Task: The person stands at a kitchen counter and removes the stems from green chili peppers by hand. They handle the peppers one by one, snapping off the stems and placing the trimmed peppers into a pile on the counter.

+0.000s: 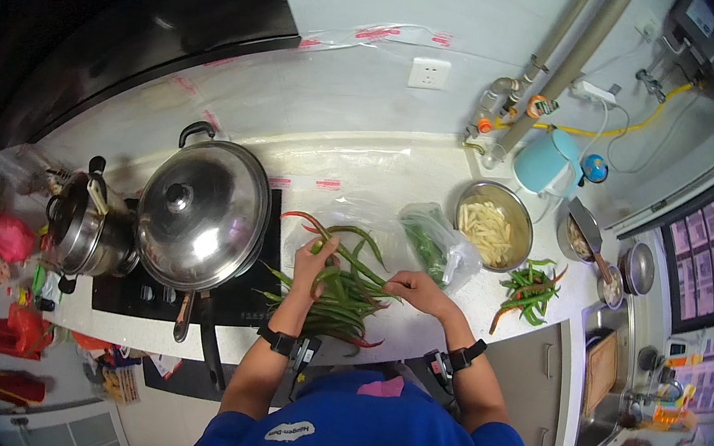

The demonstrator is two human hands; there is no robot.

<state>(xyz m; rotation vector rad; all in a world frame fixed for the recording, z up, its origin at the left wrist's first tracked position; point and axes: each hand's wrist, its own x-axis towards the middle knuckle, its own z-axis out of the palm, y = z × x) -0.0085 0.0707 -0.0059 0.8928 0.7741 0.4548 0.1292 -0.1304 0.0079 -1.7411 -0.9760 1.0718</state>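
A long green chili pepper (pixel 358 266) spans the space between my hands, above a heap of long green and reddish peppers (pixel 333 316) on the white counter. My left hand (pixel 315 258) is closed around green pepper near a red-tipped one. The fingertips of my right hand (pixel 415 290) pinch the other end of the pepper. Right of the hands lies a smaller pile of green and red peppers (pixel 529 292). Behind my right hand are a plastic bag of green vegetables (pixel 430 248) and a steel bowl (pixel 525 242) of pale cut strips.
A large lidded pan (pixel 206 212) sits on the black cooktop (pixel 124 295) at left, its handles jutting over the front edge. Steel pots (pixel 75 234) stand further left. A blue kettle (pixel 545 162), small bowls with a cleaver (pixel 584 229) across one, and the sink (pixel 602 390) are at right.
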